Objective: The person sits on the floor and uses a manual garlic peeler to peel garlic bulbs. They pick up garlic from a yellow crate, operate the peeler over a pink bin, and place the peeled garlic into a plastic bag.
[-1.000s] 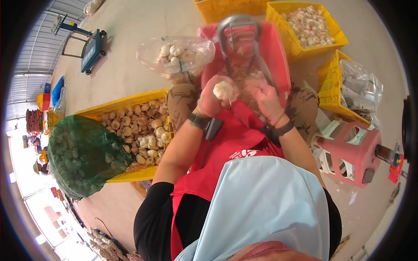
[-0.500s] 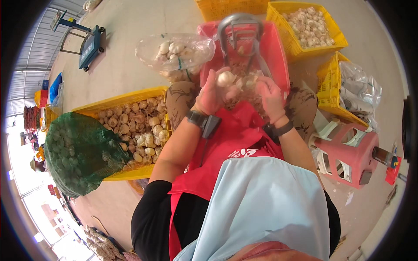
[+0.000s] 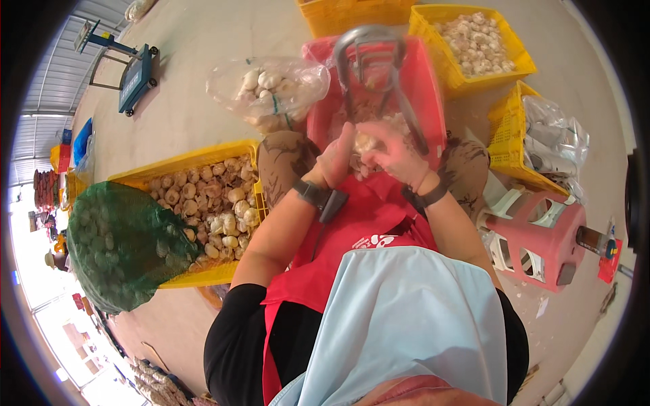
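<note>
A pale garlic bulb (image 3: 365, 142) is between my two hands, over the pink-red tub (image 3: 428, 88) in front of me. My left hand (image 3: 336, 161) cups it from the left side, thumb up, its fingers partly hidden. My right hand (image 3: 401, 154) bends over the bulb from the right, fingers curled onto it and a little blurred. Loose papery garlic skins (image 3: 365, 111) lie in the tub beneath. A grey metal frame with a curved top (image 3: 369, 32) stands in the tub, just beyond my hands.
Left, a yellow crate (image 3: 196, 154) holds garlic bulbs beside a green net sack (image 3: 122, 243). A clear bag of garlic (image 3: 267, 88) touches the tub's left. At right are a garlic-filled yellow crate (image 3: 467, 81), a crate of plastic bags (image 3: 514, 135) and a pink stool (image 3: 542, 230).
My right hand has moved left and down onto the garlic bulb, and its fingers now cover part of it. The bulb and my left hand are slightly lower and closer to my body.
</note>
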The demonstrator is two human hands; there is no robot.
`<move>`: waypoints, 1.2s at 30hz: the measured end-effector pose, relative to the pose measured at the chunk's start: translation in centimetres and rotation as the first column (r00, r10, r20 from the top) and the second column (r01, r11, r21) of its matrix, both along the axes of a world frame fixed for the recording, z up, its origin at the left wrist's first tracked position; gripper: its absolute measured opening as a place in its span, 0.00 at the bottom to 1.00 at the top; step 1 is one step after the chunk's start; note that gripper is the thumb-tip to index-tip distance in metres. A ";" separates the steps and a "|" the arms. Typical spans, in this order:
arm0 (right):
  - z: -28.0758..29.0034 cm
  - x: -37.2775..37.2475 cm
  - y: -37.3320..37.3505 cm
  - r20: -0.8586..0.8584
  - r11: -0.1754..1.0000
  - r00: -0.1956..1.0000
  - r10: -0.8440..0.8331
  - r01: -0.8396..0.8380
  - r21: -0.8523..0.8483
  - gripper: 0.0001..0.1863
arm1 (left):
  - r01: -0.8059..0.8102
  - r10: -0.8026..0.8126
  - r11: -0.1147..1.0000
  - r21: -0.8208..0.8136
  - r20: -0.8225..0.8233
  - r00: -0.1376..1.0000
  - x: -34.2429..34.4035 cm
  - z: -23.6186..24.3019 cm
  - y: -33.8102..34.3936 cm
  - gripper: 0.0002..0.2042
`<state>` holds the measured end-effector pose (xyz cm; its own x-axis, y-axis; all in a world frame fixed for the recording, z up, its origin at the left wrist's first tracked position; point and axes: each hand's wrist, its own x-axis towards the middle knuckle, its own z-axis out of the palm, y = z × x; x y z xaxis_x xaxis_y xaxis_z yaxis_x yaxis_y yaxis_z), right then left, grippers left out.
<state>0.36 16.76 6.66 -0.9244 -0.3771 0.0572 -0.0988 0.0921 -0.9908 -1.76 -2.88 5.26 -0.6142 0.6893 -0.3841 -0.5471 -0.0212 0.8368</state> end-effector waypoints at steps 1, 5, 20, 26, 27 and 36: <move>-0.3 -0.2 0.1 0.030 1.000 1.000 0.007 -0.007 0.000 0.30 | -0.125 0.122 0.991 -0.054 -0.062 0.991 0.2 -0.2 0.4 0.31; -0.3 0.6 -0.3 0.179 0.981 0.970 -0.166 0.180 -0.066 0.29 | -0.368 0.362 0.929 0.036 -0.292 0.885 1.2 -1.0 1.8 0.25; 0.6 -0.5 4.4 -0.456 0.683 0.825 -0.334 0.545 0.486 0.33 | -0.306 0.319 0.946 0.109 -0.147 0.936 -1.6 2.6 3.4 0.35; 3.8 -0.6 5.1 -0.086 0.842 0.969 -0.231 0.243 0.481 0.31 | -0.310 0.322 0.947 0.086 -0.271 0.907 -3.6 2.4 4.3 0.30; 4.6 -0.5 5.1 -0.051 0.845 0.972 -0.231 0.226 0.484 0.30 | -0.306 0.313 0.950 0.067 -0.259 0.914 -3.8 2.6 4.5 0.29; 5.8 -0.2 5.3 -0.015 0.875 0.980 -0.197 0.182 0.448 0.28 | -0.357 0.345 0.934 -0.004 -0.249 0.905 -4.5 3.1 5.4 0.25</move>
<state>0.20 22.06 12.50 -0.9793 -0.1736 -0.1038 -0.0061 0.5382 -0.8428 -6.22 2.55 8.36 -0.8908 0.3964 -0.2220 -0.2944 -0.1315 0.9466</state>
